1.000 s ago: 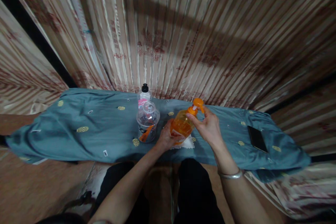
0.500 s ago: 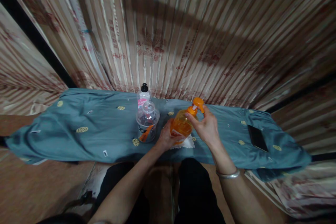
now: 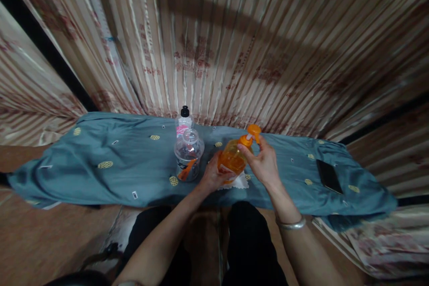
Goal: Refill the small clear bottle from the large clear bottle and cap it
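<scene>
In the head view, the orange pump bottle (image 3: 232, 160) leans over the near middle of the counter (image 3: 77, 170), its top tipped toward the right, above a small white sheet (image 3: 240, 182); whether its base touches the sheet cannot be told. The left hand (image 3: 212, 177) wraps the lower body, its fingers curled round the side. The right hand (image 3: 264, 163) has its thumb against the bottle's shoulder near the collar and its other fingers up by the pump head (image 3: 254, 132), seemingly pinching there, though the far side is hidden. The likeliest trouble is a slip: the body looks smooth, so if the left fingers ease while the right ones push or twist, the bottle could swing or drop. An unintended press on the pump head might squirt orange liquid onto the cloth (image 3: 134, 143), and a loose collar could leak at this tilt. Just left of the left hand stands a clear lidded cup (image 3: 189, 161), with a black-capped bottle (image 3: 182, 127) behind it; a stray knuckle or elbow could topple the cup. The dark flat object (image 3: 329, 177) lies well apart, toward the right end, and seems little at risk.
</scene>
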The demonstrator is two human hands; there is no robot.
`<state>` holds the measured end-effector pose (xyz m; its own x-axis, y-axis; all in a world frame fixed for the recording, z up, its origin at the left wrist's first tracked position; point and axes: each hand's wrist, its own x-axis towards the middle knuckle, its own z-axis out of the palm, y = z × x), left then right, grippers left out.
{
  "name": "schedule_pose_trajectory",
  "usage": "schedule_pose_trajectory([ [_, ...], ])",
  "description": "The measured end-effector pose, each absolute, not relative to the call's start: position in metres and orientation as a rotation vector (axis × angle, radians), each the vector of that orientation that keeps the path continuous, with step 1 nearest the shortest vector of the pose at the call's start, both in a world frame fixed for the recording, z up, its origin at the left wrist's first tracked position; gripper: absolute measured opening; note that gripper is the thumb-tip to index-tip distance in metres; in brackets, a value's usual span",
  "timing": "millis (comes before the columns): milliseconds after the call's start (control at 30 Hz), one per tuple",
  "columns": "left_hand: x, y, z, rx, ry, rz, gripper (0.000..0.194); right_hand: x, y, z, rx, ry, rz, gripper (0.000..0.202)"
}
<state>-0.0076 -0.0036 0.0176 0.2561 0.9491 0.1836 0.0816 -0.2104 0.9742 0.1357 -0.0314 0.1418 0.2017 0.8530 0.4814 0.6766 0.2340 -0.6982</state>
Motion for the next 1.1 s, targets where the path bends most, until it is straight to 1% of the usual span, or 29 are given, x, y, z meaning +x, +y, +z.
schedule_pose_trajectory([
  [67, -0.007, -0.004, 0.018, 1.541, 0.999, 1.107, 0.082, 0.137, -0.031, 0.143, -1.473, -1.556, 0.214, 0.050],
  [133, -0.007, -0.004, 0.017, 1.541, 1.002, 1.108, 0.082, 0.140, -0.031, 0.144, -1.432, -1.616, 0.251, 0.050],
  [267, -0.006, -0.003, 0.017, 1.548, 0.986, 1.110, 0.076, 0.144, -0.029, 0.145, -1.323, -1.703, 0.323, 0.031],
  [333, -0.006, -0.004, 0.019, 1.552, 0.985, 1.106, 0.075, 0.143, -0.030, 0.144, -1.334, -1.674, 0.275, 0.027],
  [433, -0.006, -0.006, 0.023, 1.556, 1.010, 1.100, 0.077, 0.138, -0.031, 0.140, -1.380, -1.616, 0.152, 0.030],
  [633, -0.006, -0.008, 0.030, 1.567, 1.057, 1.101, 0.073, 0.127, -0.028, 0.130, -1.365, -1.522, -0.037, 0.036],
  [733, -0.005, -0.009, 0.031, 1.570, 1.067, 1.105, 0.073, 0.127, -0.027, 0.128, -1.393, -1.517, 0.005, 0.039],
  [800, -0.005, -0.010, 0.032, 1.575, 1.065, 1.110, 0.073, 0.133, -0.030, 0.124, -1.395, -1.524, 0.110, 0.045],
  [900, -0.006, -0.010, 0.034, 1.579, 1.065, 1.123, 0.080, 0.150, -0.039, 0.106, -1.352, -1.479, 0.334, 0.057],
  [1000, -0.006, -0.008, 0.035, 1.583, 1.060, 1.146, 0.086, 0.171, -0.047, 0.069, -1.484, -1.381, 0.429, 0.053],
  [1100, -0.004, -0.006, 0.034, 1.591, 1.053, 1.173, 0.077, 0.183, -0.049, 0.027, -1.733, -1.417, 0.462, 0.046],
])
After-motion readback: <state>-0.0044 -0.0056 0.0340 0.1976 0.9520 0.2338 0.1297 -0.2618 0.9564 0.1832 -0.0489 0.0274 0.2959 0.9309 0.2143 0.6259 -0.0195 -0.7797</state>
